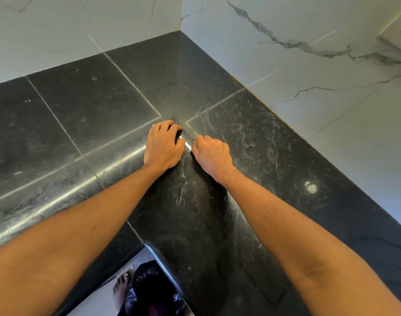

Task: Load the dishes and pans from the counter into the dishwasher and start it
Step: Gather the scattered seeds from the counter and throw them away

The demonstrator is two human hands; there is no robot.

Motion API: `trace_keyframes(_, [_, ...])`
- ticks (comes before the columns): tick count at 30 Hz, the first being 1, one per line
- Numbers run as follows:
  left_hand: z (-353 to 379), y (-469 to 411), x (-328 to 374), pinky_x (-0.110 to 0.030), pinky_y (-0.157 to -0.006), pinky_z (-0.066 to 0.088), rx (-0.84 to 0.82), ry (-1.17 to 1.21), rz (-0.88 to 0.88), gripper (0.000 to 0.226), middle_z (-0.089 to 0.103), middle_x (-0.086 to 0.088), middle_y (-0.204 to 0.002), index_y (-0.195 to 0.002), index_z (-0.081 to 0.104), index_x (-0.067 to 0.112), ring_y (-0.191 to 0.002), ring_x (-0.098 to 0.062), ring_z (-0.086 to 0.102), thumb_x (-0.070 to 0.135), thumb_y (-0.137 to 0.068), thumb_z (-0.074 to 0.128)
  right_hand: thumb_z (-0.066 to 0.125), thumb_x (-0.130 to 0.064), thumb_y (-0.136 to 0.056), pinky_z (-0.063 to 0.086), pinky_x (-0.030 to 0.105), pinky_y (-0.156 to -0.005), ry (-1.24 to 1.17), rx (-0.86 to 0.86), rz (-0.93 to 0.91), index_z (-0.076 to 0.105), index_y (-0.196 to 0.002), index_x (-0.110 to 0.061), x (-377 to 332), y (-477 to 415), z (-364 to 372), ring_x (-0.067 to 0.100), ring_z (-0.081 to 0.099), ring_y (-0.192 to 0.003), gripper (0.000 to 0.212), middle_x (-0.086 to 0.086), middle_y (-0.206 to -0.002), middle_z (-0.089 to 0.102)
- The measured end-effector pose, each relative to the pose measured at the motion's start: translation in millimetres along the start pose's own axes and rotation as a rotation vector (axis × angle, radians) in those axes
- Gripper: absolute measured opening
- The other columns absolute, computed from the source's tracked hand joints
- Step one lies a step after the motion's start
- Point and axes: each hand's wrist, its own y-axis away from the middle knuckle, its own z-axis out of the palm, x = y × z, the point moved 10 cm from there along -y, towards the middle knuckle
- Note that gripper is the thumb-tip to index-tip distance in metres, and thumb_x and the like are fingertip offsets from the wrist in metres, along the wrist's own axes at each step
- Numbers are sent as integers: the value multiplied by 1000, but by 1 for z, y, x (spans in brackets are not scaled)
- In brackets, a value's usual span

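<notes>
Left hand [164, 145], right hand [212, 156] on black counter [92, 106], fingers [169, 127] curled, holding nothing, aimed toward wall corner [180, 21]

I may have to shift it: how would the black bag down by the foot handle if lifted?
The black bag looks like thin, crinkled, glossy plastic, so probably floppy and somewhat slippery. What it holds is hidden, so its weight cannot be told; it would likely sag.
</notes>
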Motion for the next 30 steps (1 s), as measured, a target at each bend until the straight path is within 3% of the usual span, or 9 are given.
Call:
trace_keyframes(3, [-1, 0, -1, -37, -105, 38, 4, 1, -2, 38, 57, 1, -127, -120, 63, 20, -120, -19, 46, 33, -89, 46, 41, -31, -105, 33, 36, -54, 0, 13, -22, 50, -86, -14, -1, 1, 1, 21, 44, -60, 27, 2, -74, 49])
trace_keyframes(8, [0, 0, 0, -38, -105, 39, -10, 18, 1, 38, 57, 1, -125, -118, 64, 21, -120, -19, 46, 36, -87, 45, 35, -38, -107, 36, 36, -59, 19, -15, -35, 59, -85, -12, 0, -3, 5, 28, 60, -71, 41, 5, -83, 63])
trace_keyframes(13, [-9, 4, 9, -33, -100, 39, -2, 142, 37, 39, 60, 1, -121, -122, 60, 19, -115, -18, 50, 32, -87, 48, 41, -37, -105, 49, 43, -63, -177, 35, 79, 36, -62, -18, 18, -2, -3, 26, 48, -58, 47, 2, -61, 48])
trace_keyframes(17, [-3, 15, 31, -37, -106, 40, -63, 188, 182, 52, 53, -2, -136, -136, 51, 18, -126, -20, 46, 40, -88, 58, 52, -39, -100, 35, 37, -56, -609, 236, 517, 30, -50, -19, 78, 22, -17, 18, 35, -49, 58, -3, -47, 33])
trace_keyframes(20, [18, 17, 47, -41, -116, 28, -183, 130, 268, 72, 34, -4, -156, -150, 35, 26, -141, -21, 34, 57, -88, 56, 59, -39, -97, 25, 29, -46, -1202, 310, 881, 32, -54, -20, 113, 49, -4, 17, 27, -46, 54, 0, -50, 31])
trace_keyframes(22, [35, 22, 64, -47, -119, 23, -285, 66, 362, 76, 28, -4, -159, -153, 27, 29, -144, -22, 29, 67, -90, 43, 62, -38, -97, 21, 25, -37, -1577, 288, 1076, 40, -65, -19, 121, 63, 9, 13, 26, -42, 43, 0, -55, 34])
trace_keyframes(26, [61, 35, 80, -46, -122, 14, -374, -191, 522, 71, 20, -1, -163, -156, 22, 28, -150, -23, 16, 67, -96, 23, 53, -38, -102, 21, 12, -27, -2214, 120, 1144, 46, -68, -19, 104, 70, 29, 3, 34, -33, 40, -3, -54, 43])
trace_keyframes(30, [45, 31, 79, -40, -115, 31, -268, 17, 498, 51, 49, -4, -147, -140, 53, 17, -136, -24, 42, 46, -99, 45, 51, -38, -103, 24, 11, -27, -2261, 9, 1174, 49, -69, -18, 95, 82, 35, 2, 38, -34, 39, -2, -54, 46])
